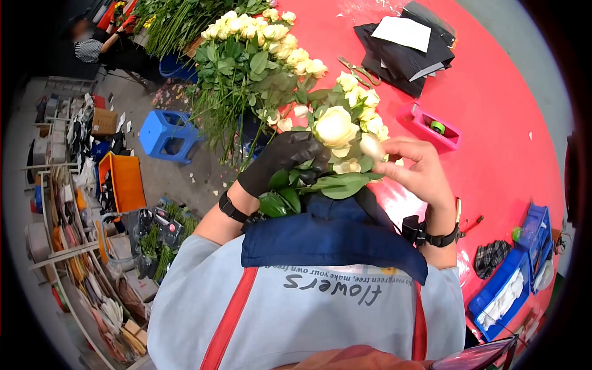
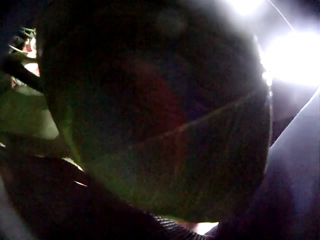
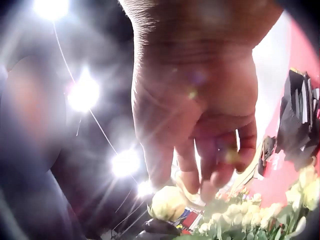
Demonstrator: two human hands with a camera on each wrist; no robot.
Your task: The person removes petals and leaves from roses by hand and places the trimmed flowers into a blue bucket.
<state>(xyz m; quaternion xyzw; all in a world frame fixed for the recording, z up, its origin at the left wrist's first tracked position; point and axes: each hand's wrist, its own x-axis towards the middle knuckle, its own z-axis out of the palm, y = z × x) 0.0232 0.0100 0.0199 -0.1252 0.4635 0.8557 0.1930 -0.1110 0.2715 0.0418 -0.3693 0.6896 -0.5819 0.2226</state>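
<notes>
In the head view my left hand, in a black glove, grips the stem of a pale yellow rose below its bloom. Green leaves spread out under that hand. My bare right hand pinches a pale petal between thumb and fingers, just right of the bloom. The right wrist view has the right hand from behind, fingers pointing down at the petal beside the rose. A dark leaf fills most of the left wrist view and hides the left hand.
On the red table lie cream roses, pruning shears, black sheets, a pink tape dispenser and blue bins. A blue stool stands on the floor at left; a person sits beyond.
</notes>
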